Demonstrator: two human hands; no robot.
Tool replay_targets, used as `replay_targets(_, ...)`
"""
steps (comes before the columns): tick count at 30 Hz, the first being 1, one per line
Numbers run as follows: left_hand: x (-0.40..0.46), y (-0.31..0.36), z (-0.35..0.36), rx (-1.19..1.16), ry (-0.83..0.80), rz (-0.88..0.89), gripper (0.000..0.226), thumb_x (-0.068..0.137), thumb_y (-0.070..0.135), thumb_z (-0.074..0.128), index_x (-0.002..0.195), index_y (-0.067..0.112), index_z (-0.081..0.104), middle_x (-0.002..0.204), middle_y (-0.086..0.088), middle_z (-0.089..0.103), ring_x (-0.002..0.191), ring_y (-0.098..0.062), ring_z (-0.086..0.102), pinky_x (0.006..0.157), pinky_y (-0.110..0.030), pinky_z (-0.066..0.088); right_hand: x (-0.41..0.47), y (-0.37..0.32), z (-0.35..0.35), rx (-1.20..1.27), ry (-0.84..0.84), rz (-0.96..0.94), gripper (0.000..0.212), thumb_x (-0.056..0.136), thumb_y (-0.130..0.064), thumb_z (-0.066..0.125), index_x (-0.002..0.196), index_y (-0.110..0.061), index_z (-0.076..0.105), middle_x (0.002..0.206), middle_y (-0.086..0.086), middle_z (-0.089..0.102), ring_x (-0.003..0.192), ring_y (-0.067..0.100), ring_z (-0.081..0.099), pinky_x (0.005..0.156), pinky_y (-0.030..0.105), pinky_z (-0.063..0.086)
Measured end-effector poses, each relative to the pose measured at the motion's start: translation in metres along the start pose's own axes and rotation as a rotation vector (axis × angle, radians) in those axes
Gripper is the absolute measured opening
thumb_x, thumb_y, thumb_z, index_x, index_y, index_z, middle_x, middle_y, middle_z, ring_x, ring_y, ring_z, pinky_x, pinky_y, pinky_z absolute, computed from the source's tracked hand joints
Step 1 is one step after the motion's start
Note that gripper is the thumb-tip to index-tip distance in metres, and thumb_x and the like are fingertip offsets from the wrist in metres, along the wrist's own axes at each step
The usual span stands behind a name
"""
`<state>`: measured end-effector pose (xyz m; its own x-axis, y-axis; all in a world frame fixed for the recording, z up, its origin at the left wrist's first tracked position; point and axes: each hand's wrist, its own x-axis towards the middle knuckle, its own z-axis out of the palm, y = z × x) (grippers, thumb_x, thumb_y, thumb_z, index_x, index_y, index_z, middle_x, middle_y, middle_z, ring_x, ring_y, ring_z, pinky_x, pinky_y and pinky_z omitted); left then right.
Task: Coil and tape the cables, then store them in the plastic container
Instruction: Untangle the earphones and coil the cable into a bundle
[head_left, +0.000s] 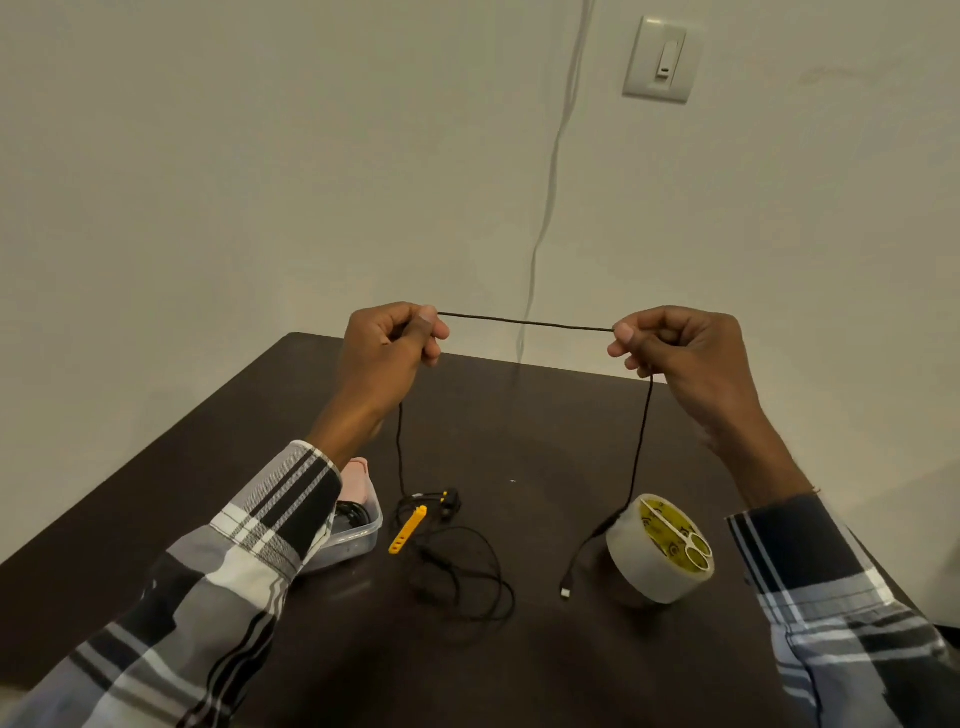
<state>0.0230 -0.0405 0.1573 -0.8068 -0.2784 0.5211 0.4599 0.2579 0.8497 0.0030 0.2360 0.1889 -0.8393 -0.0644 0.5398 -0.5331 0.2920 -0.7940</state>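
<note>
A thin black cable (524, 322) is stretched taut in the air between my left hand (387, 345) and my right hand (680, 348), both pinching it above the dark table (545, 426). One end hangs from my left hand down to the table. The other drops from my right hand, passes the tape roll (657, 553) and ends in a small plug (565, 591). A loose tangle of black cable (457, 566) with a yellow clip (408, 530) lies at the table's middle. The clear plastic container (353, 540) sits partly under my left sleeve, with something black inside.
Small scissors (685, 540) rest on top of the tape roll. A pink item (358, 478) lies behind the container. A white cord (550, 171) hangs down the wall beyond the table, beside a wall switch (660, 60).
</note>
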Motion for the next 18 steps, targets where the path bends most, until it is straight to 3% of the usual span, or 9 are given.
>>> replay_targets(8, -0.001, -0.008, 0.001, -0.007, 0.038, -0.040, 0.029, 0.101, 0.021, 0.053, 0.080, 0.012, 0.071, 0.067, -0.004, 0.064, 0.059, -0.004, 0.060, 0.063, -0.013, 0.050, -0.002, 0.020, 0.007, 0.029, -0.140, 0.152, 0.012, 0.090, -0.003, 0.069, 0.101, -0.004, 0.073, 0.083, 0.008, 0.077, 0.073, 0.012, 0.070, 0.069, 0.022, 0.058)
replay_targets(13, 0.001, -0.012, 0.002, 0.004, -0.019, -0.087, 0.025, 0.100, 0.021, 0.055, 0.084, 0.014, 0.073, 0.074, 0.000, 0.070, 0.069, -0.009, 0.066, 0.076, -0.026, 0.056, -0.002, 0.026, 0.012, 0.059, -0.165, 0.198, 0.012, 0.089, -0.003, 0.069, 0.100, -0.008, 0.074, 0.086, 0.007, 0.078, 0.080, 0.014, 0.074, 0.073, 0.025, 0.061)
replay_targets(16, -0.001, -0.016, 0.008, 0.137, -0.074, -0.103, 0.013, 0.096, 0.020, 0.061, 0.104, 0.020, 0.071, 0.099, 0.008, 0.072, 0.093, -0.006, 0.067, 0.086, -0.026, 0.049, -0.002, 0.025, 0.015, 0.064, -0.164, 0.184, 0.012, 0.089, -0.007, 0.071, 0.099, -0.011, 0.075, 0.089, 0.006, 0.079, 0.086, 0.017, 0.074, 0.076, 0.029, 0.060)
replay_targets(18, -0.004, -0.015, 0.014, 0.297, -0.168, -0.052, 0.038, 0.093, 0.026, 0.065, 0.130, 0.019, 0.060, 0.122, 0.011, 0.063, 0.118, -0.004, 0.056, 0.099, -0.025, 0.041, -0.002, 0.023, 0.018, 0.032, -0.215, 0.165, 0.012, 0.089, -0.008, 0.071, 0.099, -0.013, 0.075, 0.089, 0.003, 0.079, 0.088, 0.016, 0.074, 0.077, 0.028, 0.059)
